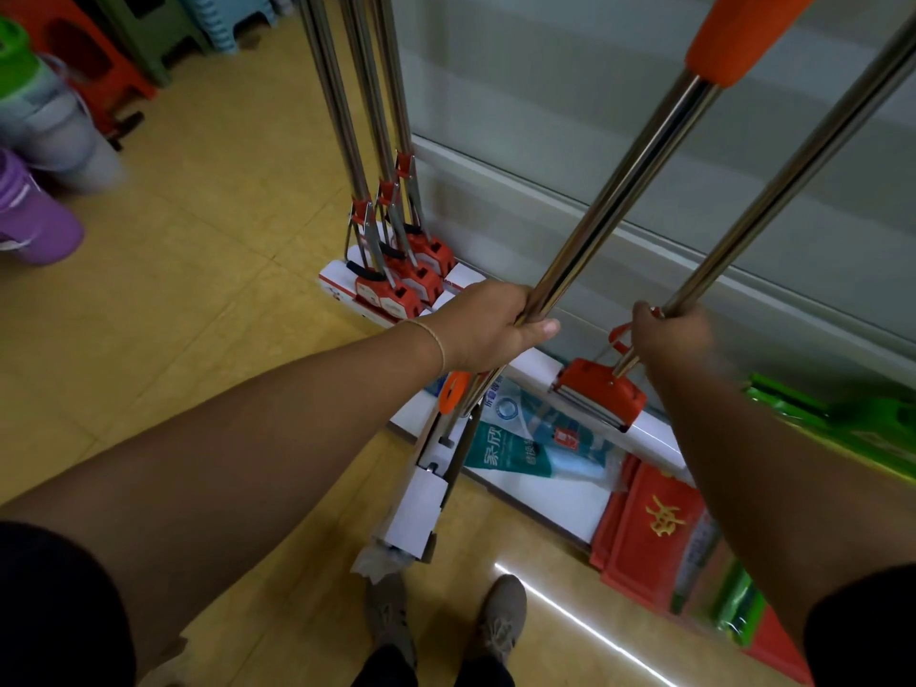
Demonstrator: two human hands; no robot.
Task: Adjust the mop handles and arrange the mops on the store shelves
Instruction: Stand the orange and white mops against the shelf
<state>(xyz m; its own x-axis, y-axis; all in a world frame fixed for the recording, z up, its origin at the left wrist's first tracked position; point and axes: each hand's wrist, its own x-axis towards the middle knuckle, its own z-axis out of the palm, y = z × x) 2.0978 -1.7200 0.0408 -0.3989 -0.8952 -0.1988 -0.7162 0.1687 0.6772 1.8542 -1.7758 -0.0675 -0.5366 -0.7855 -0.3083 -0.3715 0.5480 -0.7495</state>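
At centre frame our left hand [488, 322] clenches the steel handle of one mop [620, 190], its orange sleeve at the top edge. Our right hand [669, 339], blurred, grasps a second mop handle [772, 190], whose red head [602, 396] rests on the white shelf base [659, 441]. Below lie a teal pack [515, 451] printed "家欣" and a red packet [659, 523] bearing a gold character. Three more mops [396, 270] stand upper centre, a purple bucket [34, 225] far left.
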